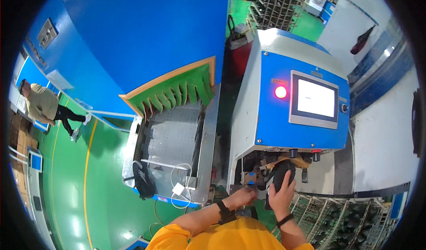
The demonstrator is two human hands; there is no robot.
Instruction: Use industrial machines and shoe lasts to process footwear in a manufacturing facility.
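Under the head of a blue and white machine [306, 63], my right hand [282, 196] grips a black shoe [282, 172] from its right side, with the fingers pointing up along it. The shoe stands toe up, close against a tan pad [302, 162] below the machine's front. My left hand [243, 198] is closed at the lower left of the shoe, near the machine's metal parts. Whatever its fingers hold, if anything, is hidden.
Left stands a conveyor [171, 132] with green curtain strips [177, 97]; a black shoe [143, 181] and white cable [178, 188] lie at its end. A wire rack [341, 221] of dark shoes is at lower right. A person [42, 103] walks at far left.
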